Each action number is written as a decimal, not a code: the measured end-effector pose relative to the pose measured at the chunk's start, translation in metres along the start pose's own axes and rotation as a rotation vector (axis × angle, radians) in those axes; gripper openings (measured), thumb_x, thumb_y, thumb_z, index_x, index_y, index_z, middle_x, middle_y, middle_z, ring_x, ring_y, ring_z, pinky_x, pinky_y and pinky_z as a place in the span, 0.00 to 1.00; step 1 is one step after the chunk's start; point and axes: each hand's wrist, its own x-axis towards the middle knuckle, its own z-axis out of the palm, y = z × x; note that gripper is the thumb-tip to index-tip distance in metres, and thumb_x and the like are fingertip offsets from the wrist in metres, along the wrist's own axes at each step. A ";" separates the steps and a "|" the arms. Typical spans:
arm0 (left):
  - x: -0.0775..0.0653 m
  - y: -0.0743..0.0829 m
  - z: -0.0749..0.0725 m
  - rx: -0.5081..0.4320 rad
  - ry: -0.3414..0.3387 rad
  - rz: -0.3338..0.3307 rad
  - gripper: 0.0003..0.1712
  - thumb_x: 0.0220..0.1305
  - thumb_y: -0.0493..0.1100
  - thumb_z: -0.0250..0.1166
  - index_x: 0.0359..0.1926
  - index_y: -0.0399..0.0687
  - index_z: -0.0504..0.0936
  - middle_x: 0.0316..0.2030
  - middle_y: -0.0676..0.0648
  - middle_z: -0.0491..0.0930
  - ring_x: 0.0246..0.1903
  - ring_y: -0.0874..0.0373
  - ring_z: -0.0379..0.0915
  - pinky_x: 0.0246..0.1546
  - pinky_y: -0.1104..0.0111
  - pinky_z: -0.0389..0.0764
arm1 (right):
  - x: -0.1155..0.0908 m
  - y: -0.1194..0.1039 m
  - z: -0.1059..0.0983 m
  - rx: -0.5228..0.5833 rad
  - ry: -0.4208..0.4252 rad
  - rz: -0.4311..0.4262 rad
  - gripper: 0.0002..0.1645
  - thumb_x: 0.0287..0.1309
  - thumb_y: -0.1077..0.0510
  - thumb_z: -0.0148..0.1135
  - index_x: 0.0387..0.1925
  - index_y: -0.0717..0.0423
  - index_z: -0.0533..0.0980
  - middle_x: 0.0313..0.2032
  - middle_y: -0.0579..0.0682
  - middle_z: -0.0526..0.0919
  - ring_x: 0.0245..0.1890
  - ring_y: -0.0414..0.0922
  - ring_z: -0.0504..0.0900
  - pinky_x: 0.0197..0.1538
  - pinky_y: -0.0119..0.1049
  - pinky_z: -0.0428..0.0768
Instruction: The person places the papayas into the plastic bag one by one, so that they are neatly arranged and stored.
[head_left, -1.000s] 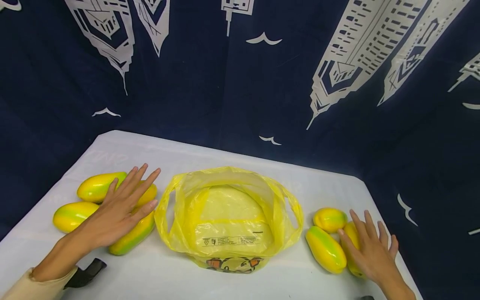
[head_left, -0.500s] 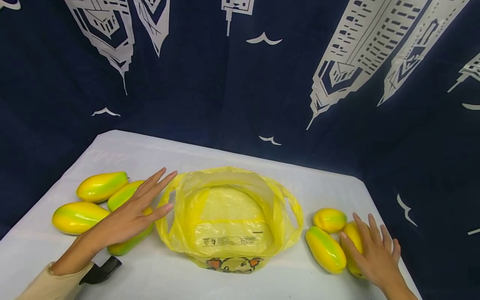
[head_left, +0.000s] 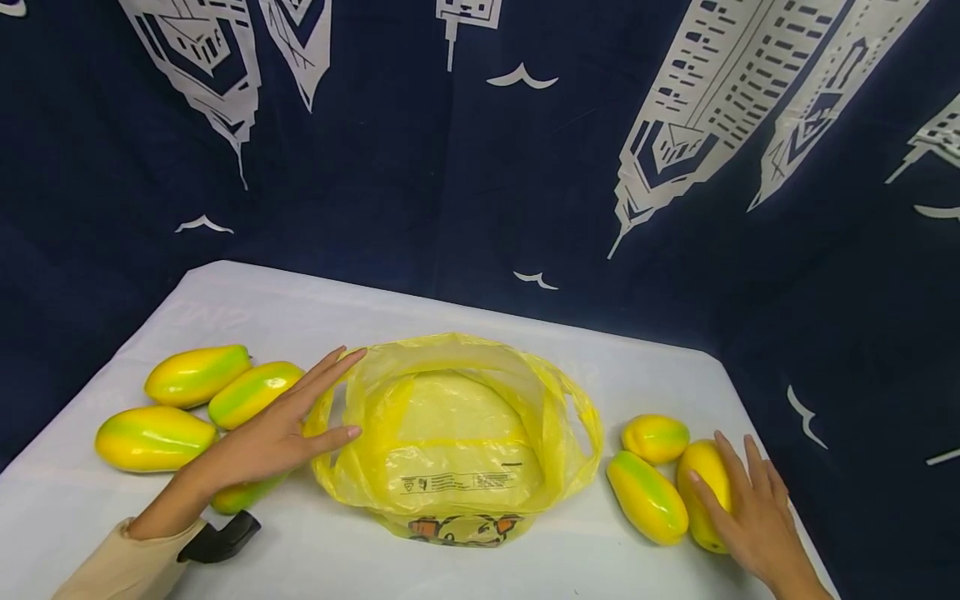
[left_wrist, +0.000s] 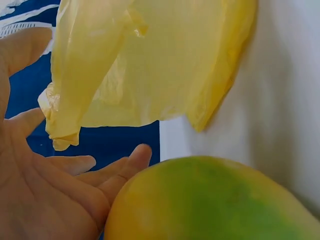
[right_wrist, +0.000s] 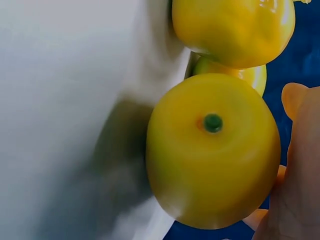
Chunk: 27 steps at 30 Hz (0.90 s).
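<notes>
A yellow plastic carrier bag (head_left: 465,475) stands with its mouth wide in the middle of the table, both handle loops spread. My left hand (head_left: 277,433) is at its left handle, fingers extended and thumb apart, holding nothing. In the left wrist view the fingers lie close to the bag's film (left_wrist: 160,60), above a yellow-green papaya (left_wrist: 215,200). On the right, my right hand (head_left: 761,521) lies along the outer side of a papaya (head_left: 701,500), its fingers loosely spread. The right wrist view shows that papaya's stem end (right_wrist: 215,160) beside the palm.
Several papayas (head_left: 156,439) lie grouped left of the bag, one partly hidden under the left forearm. Two more papayas (head_left: 648,498) sit between the bag and the right hand. The white table (head_left: 570,558) ends at a dark blue curtain (head_left: 435,208) with white building prints.
My left hand has moved right, from over the left papayas to the bag's left handle. My right hand has shifted slightly toward the outer side of its papaya.
</notes>
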 end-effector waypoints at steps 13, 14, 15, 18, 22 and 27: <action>0.005 -0.002 0.004 -0.078 -0.012 0.038 0.51 0.63 0.54 0.70 0.78 0.77 0.48 0.79 0.51 0.47 0.70 0.40 0.59 0.61 0.30 0.65 | 0.003 0.006 -0.002 0.019 -0.150 0.087 0.57 0.69 0.25 0.37 0.78 0.54 0.29 0.73 0.73 0.17 0.63 0.84 0.51 0.57 0.80 0.59; 0.005 -0.002 0.004 -0.075 -0.012 0.037 0.51 0.63 0.54 0.70 0.78 0.77 0.48 0.79 0.51 0.47 0.70 0.40 0.59 0.61 0.30 0.65 | 0.003 0.006 -0.002 0.024 -0.151 0.083 0.57 0.69 0.25 0.38 0.78 0.55 0.29 0.73 0.74 0.19 0.63 0.84 0.51 0.58 0.80 0.59; 0.006 -0.002 0.004 -0.074 -0.013 0.037 0.51 0.63 0.54 0.70 0.78 0.76 0.48 0.79 0.50 0.47 0.70 0.39 0.60 0.61 0.30 0.66 | 0.002 0.006 -0.001 0.030 -0.155 0.077 0.57 0.69 0.25 0.38 0.78 0.56 0.30 0.73 0.75 0.21 0.63 0.84 0.52 0.58 0.79 0.60; 0.006 -0.002 0.004 -0.067 -0.014 0.034 0.51 0.63 0.55 0.70 0.78 0.76 0.48 0.79 0.49 0.48 0.68 0.39 0.63 0.59 0.32 0.69 | 0.001 0.007 0.000 0.056 -0.167 0.074 0.59 0.69 0.25 0.40 0.78 0.56 0.29 0.73 0.77 0.26 0.64 0.81 0.53 0.60 0.78 0.60; 0.006 -0.001 0.005 -0.063 -0.017 0.024 0.51 0.63 0.56 0.70 0.78 0.76 0.49 0.79 0.47 0.49 0.64 0.40 0.67 0.56 0.35 0.73 | 0.000 0.006 0.001 0.080 -0.151 0.053 0.60 0.68 0.25 0.42 0.79 0.57 0.29 0.72 0.78 0.35 0.63 0.75 0.55 0.63 0.77 0.58; 0.006 -0.001 0.006 -0.048 -0.005 0.046 0.49 0.63 0.55 0.70 0.78 0.73 0.51 0.79 0.45 0.49 0.70 0.36 0.60 0.60 0.29 0.65 | -0.001 0.006 0.001 0.095 -0.120 0.028 0.60 0.68 0.27 0.45 0.79 0.57 0.31 0.72 0.77 0.39 0.61 0.73 0.58 0.63 0.77 0.60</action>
